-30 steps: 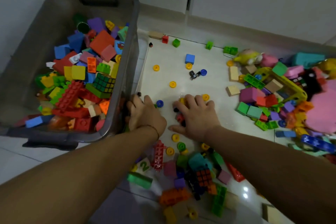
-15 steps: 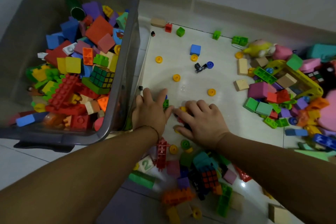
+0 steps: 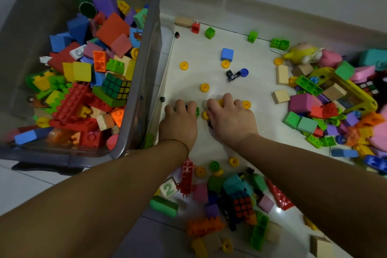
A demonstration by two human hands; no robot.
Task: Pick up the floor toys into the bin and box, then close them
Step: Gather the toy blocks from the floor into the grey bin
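yellow wheels (image 3: 204,87) around left hand (image 3: 179,124) and right hand (image 3: 230,122); bin (image 3: 146,81) beside

Both forearms are bare along all that shows of them, the left arm (image 3: 94,190) reaching in from 8 o'clock and the right arm (image 3: 314,178) from 4 o'clock, each broad at the frame edge and narrowing toward the wrist. Around the wrist of the left hand (image 3: 179,125) runs a thin dark cord bracelet (image 3: 178,141), a single fine strand that crosses the back of the wrist and looks darker at its 3 o'clock end. The right hand (image 3: 231,122) is bare too, with short rounded fingers; the nails are too blurred to make out.
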